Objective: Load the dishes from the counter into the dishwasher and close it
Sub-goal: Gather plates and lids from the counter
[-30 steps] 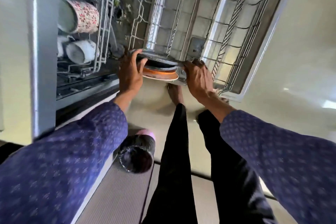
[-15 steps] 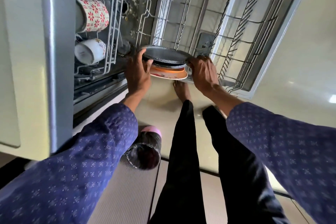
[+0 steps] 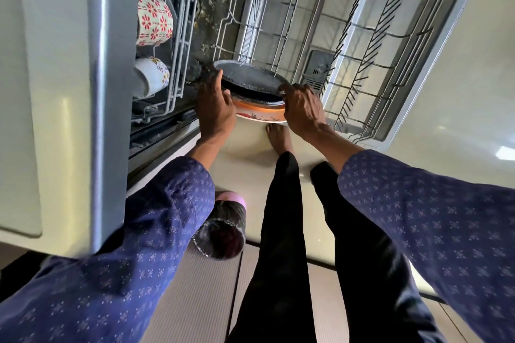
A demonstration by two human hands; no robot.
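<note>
I have a stack of plates held between both hands at the near edge of the pulled-out lower rack. The top plate is dark and speckled, and an orange-rimmed plate lies under it with at least one more between them. Two rack tines cross in front of the dark plate's far rim. My left hand grips the stack's left edge, thumb over the top rim and fingers hidden behind it. My right hand grips the right edge, fingers curled over the rim of the dark plate. So both grips are clamped on the stack, one on each side.

The lower rack stands over the open dishwasher door, and its wire compartments beyond the stack hold nothing I can make out. To the left, in the upper rack, a floral mug lies on its side, and a white cup lies just below it in the view. A blue item at the top edge is too cropped to name.

Below my arms a dark cylinder with a pink end lies on the floor, beside my left sleeve. One bare foot shows under the plates.
</note>
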